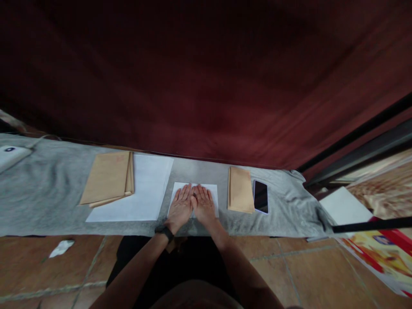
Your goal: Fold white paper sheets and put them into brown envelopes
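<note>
A small white sheet of paper (213, 189), perhaps folded, lies on the grey cloth in front of me. Both palms press down on it side by side. My left hand (180, 206) lies flat with its fingers stretched out, a dark watch on that wrist. Beside it, my right hand (204, 202) is also flat, the thumbs meeting near the middle. A stack of large brown envelopes (107, 178) rests to the left on big white sheets of paper (149, 184). Smaller brown envelopes (241, 189) lie to the right of my hands.
A phone (260, 196) sits right of the small envelopes. The grey cloth (38, 193) covers a narrow surface against a dark red panel (193, 107). A white device (13, 155) is at the far left, a colourful box (383, 253) at lower right. Crumpled tissue (62, 248) lies on the tiles.
</note>
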Demonstrator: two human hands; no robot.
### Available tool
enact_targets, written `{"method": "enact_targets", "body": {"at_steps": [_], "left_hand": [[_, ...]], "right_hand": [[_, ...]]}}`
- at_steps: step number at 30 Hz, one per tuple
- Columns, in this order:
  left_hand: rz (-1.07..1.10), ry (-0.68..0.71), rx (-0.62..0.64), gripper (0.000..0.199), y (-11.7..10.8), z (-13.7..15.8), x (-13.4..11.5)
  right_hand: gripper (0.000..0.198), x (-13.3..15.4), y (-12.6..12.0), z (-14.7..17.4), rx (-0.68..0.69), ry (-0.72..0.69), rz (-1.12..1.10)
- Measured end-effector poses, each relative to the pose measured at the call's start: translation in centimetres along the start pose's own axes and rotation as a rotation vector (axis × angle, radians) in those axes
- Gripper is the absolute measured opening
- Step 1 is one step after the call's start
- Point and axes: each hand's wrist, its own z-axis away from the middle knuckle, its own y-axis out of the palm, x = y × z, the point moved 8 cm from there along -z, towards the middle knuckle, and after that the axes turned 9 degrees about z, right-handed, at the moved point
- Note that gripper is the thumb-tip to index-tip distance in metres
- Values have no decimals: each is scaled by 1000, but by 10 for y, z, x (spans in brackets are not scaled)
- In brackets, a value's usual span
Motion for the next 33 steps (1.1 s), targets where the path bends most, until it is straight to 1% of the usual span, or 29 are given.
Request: {"method": "enact_targets", "body": {"at_steps": [3, 8, 12, 16, 20, 22, 24, 26, 29, 31, 33], "left_hand": [[14, -27, -25, 58, -4, -4, 6], [22, -122, -66, 60, -8, -10, 19], [26, -172, -101, 64, -9, -6, 26], [25, -178, -136, 65, -12, -1, 29], [-3, -163, -127, 65, -17, 4, 31], [-20, -155, -132, 65, -20, 8, 27], [-31, -131, -144, 64, -21, 17, 17], [-22, -67, -135, 62, -18, 28, 0], [6, 45, -87, 58, -8, 46, -26], [9, 67, -84, 59, -7, 56, -33], [4, 76, -87, 61, -9, 62, -33]], "right_hand": [[52, -8, 3, 1, -36, 31, 28], [56, -23, 0, 5, -119, 74, 58], [60, -32, 0, 11, -129, 127, 79], [61, -40, -2, 20, -134, 149, 104], [62, -44, -5, 26, -156, 162, 117], [63, -44, -6, 28, -173, 168, 118], [63, -44, -7, 29, -188, 167, 118], [63, -43, -7, 29, -197, 164, 118], [62, -43, -7, 29, -186, 165, 118], [62, -44, -7, 28, -169, 166, 116], [63, -45, -10, 27, -148, 169, 112]]}}
